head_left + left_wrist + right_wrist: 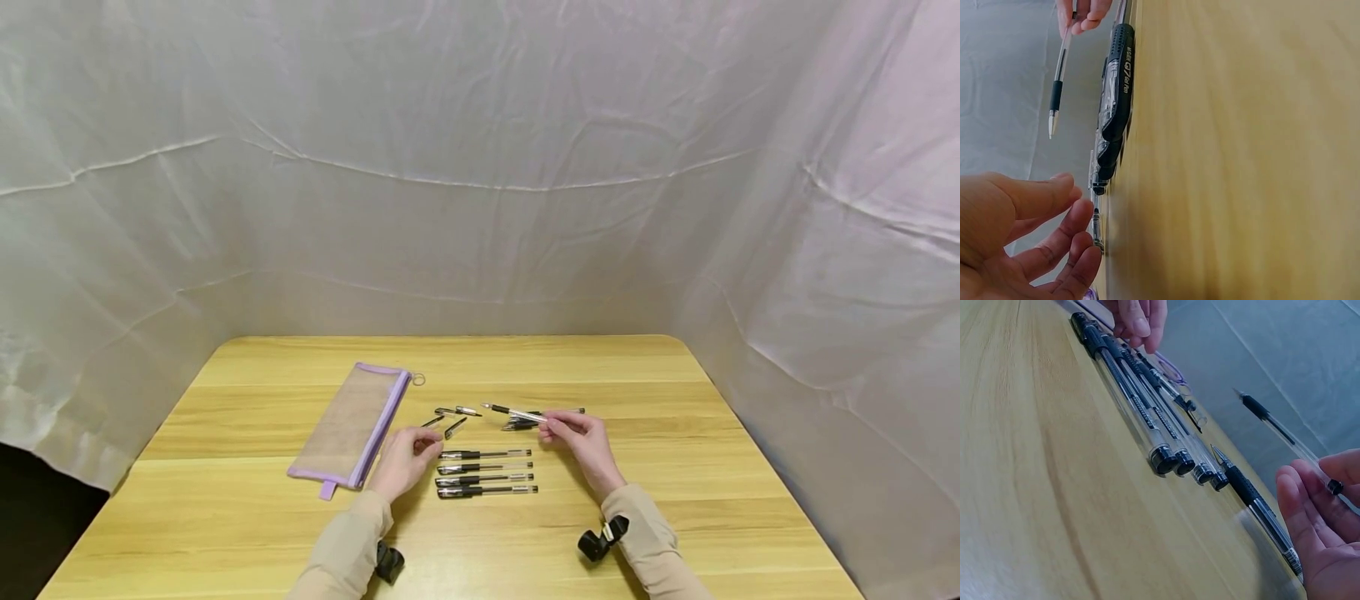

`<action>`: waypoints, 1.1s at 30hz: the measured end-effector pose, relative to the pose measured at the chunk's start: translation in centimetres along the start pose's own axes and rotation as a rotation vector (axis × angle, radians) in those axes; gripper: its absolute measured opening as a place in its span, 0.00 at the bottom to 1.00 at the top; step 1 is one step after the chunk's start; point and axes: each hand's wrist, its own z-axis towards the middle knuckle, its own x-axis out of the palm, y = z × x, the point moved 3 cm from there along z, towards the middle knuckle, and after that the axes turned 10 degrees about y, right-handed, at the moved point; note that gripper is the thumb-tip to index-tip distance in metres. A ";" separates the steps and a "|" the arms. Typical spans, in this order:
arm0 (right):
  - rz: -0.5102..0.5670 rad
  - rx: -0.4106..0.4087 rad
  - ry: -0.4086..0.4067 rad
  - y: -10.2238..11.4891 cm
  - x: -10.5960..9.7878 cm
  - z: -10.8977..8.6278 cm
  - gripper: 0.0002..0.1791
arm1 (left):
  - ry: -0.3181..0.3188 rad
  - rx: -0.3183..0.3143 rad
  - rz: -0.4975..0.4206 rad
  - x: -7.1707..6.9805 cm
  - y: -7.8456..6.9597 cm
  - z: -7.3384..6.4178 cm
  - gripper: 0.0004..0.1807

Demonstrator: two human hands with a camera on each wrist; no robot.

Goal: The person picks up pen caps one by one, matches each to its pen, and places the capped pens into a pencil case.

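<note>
My right hand (585,448) pinches an uncapped gel pen (519,413) near its tail end. In the right wrist view that pen (1284,437) has a black grip, a clear barrel and a bare tip pointing away from the hand. My left hand (407,460) is at the left end of a row of several capped gel pens (491,479). Its fingers (1079,219) are loosely bent, with nothing seen between them and the thumb. Loose pen caps (455,428) lie just beyond that hand. Uncapped pens (517,425) lie beneath the raised pen.
A mesh zip pouch (347,429) with purple edging lies flat left of the left hand, a small ring (418,379) at its far corner. Everything is on a wooden table (675,467). Pale curtains (480,242) stand around its back and sides.
</note>
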 end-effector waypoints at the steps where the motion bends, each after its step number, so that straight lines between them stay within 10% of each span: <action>1: -0.005 0.005 -0.003 0.0 0.0 0.0 0.21 | 0.001 0.000 0.004 0.0 0.0 0.1 0.07; 33: 0.022 -0.013 -0.015 0.0 -0.6 -0.3 0.23 | -0.002 -0.097 0.092 1.6 -0.5 4.0 0.06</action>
